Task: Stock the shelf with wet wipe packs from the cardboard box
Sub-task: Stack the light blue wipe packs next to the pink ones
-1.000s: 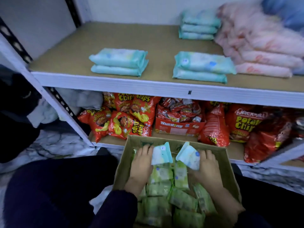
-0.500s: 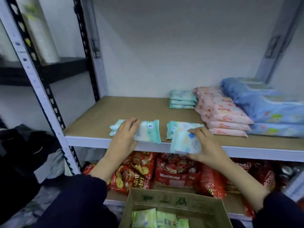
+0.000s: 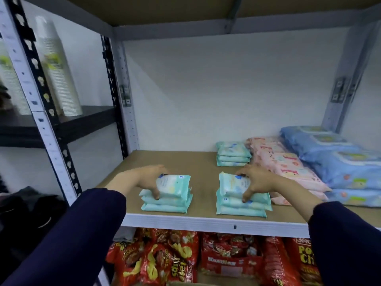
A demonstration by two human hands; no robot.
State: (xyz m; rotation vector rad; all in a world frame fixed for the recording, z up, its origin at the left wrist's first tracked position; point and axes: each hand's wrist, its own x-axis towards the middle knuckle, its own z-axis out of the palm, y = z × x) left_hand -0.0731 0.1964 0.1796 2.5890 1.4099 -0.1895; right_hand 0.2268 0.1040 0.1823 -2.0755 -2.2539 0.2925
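Setting two down at once here. My left hand (image 3: 151, 178) is gripping the left pack (image 3: 175, 183) by its end on top of the left stack (image 3: 167, 201). My right hand (image 3: 257, 180) is pinching the right pack (image 3: 233, 183) on the right stack (image 3: 241, 207). Both piles are sitting near the front edge of the shelf (image 3: 185, 162). The top packs are lying a bit tilted, so I'm thinking the trick is squaring each with its pile, pressing flat, and releasing gently so the slippery-looking wrappers aren't sliding forward.
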